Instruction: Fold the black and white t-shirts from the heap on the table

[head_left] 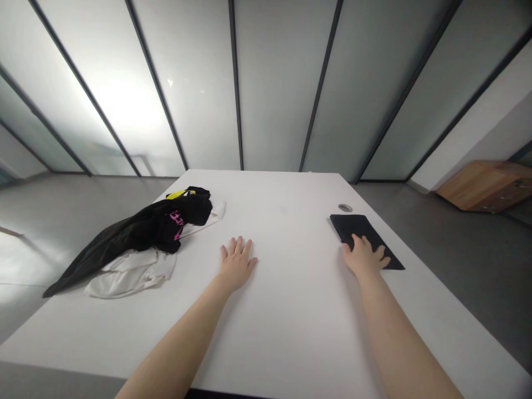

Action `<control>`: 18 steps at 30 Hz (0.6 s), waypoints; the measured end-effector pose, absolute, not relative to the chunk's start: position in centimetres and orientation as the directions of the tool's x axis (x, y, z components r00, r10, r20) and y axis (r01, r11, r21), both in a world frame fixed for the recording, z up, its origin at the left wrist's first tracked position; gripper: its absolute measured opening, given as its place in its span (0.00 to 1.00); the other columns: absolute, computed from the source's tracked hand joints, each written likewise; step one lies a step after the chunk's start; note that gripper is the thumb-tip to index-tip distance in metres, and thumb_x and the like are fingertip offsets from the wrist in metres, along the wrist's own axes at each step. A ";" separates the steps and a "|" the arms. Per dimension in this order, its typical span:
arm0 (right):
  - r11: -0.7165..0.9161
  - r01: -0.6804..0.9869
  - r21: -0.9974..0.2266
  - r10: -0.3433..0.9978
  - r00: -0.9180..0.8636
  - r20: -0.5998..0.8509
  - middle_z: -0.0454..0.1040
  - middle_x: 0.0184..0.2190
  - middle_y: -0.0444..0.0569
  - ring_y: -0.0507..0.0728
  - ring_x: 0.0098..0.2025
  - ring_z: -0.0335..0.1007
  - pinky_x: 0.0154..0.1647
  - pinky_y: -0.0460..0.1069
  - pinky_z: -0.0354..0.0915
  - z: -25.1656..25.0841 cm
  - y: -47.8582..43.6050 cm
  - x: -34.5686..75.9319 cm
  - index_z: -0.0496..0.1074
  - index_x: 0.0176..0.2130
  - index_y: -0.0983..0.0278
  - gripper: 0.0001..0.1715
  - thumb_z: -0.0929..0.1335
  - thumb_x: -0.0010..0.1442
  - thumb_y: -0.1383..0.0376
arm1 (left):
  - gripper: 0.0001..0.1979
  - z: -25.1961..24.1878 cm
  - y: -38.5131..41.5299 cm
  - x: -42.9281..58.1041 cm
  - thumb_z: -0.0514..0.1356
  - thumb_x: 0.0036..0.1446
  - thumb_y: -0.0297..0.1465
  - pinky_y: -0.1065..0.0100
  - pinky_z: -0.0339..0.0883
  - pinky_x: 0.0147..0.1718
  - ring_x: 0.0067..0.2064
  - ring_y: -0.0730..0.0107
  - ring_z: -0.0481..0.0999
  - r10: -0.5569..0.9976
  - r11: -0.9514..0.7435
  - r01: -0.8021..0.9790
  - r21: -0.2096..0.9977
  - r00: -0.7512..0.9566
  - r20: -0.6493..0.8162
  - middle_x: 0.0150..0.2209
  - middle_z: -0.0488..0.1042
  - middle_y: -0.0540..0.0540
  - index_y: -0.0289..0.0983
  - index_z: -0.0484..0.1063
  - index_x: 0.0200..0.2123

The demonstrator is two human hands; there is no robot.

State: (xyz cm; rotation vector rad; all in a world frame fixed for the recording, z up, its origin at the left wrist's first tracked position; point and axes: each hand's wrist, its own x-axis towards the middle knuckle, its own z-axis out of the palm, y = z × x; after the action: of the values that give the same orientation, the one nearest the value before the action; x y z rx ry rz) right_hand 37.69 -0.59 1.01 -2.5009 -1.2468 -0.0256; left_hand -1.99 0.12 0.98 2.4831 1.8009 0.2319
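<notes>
The left hand (pixel 236 263) lay palm down on the white table (pixel 291 205), open with its fingers spread, and held nothing. The right hand (pixel 366 257) was just as open, resting flat on a folded black cloth (pixel 353 233) without pinching or gathering it. The cloth lay under the palm and fingers and reached out past them toward the far side and the right edge of the table, with its nearest corner close to that edge. A round metal grommet (pixel 344 207) was set in the tabletop just beyond the cloth, near it but not covered by it.

Between the hands there was only bare white tabletop. To the left of the left hand, and apart from it, lay a rumpled black garment (pixel 166 221) with a pink print and a flash of yellow at its far end. Its long tail trailed toward the table's left edge. A crumpled white garment (pixel 133 274) lay partly beneath it, and a strip of white fabric (pixel 214 213) stuck out past the black bundle on the side nearer the hands. Neither hand touched this pile.

Beyond the table stood a frosted glass wall (pixel 208 83) with dark frames. A wooden cabinet (pixel 486 185) sat on the grey floor (pixel 477 249) to the right.
</notes>
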 end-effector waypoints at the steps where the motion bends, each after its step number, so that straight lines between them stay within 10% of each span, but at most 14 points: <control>1: -0.537 0.789 -0.299 0.784 0.598 0.170 0.63 0.72 0.60 0.84 0.72 0.50 0.66 0.78 0.51 1.2 -0.6 37.0 0.69 0.70 0.60 0.35 0.60 0.70 0.53 | 0.31 0.8 0.1 -2.0 0.51 0.74 0.43 0.28 0.49 0.68 0.77 0.32 0.51 0.955 -0.295 0.946 0.135 0.287 0.079 0.76 0.55 0.27 0.36 0.59 0.74; 11: 0.198 0.899 -0.391 0.965 -0.110 0.238 0.78 0.60 0.57 0.66 0.63 0.70 0.68 0.62 0.63 1.5 -1.5 28.5 0.76 0.63 0.61 0.28 0.60 0.73 0.57 | 0.30 0.8 0.6 -2.9 0.52 0.73 0.44 0.30 0.52 0.67 0.75 0.33 0.56 0.956 -0.293 0.941 0.171 0.287 0.060 0.75 0.57 0.29 0.40 0.62 0.72; 18: 0.279 0.915 -0.290 0.960 -0.277 0.047 0.54 0.77 0.58 0.73 0.78 0.46 0.75 0.70 0.47 0.6 -2.8 23.1 0.64 0.73 0.59 0.34 0.63 0.74 0.53 | 0.28 0.5 0.6 -2.8 0.53 0.73 0.42 0.30 0.50 0.68 0.75 0.35 0.55 0.956 -0.290 0.942 0.168 0.278 0.092 0.75 0.57 0.29 0.40 0.63 0.71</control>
State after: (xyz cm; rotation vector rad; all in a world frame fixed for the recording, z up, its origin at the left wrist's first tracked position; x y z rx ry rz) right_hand 23.11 -2.80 0.59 -1.7418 -2.3327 0.3043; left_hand -2.78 0.63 0.48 2.4462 1.8208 0.2683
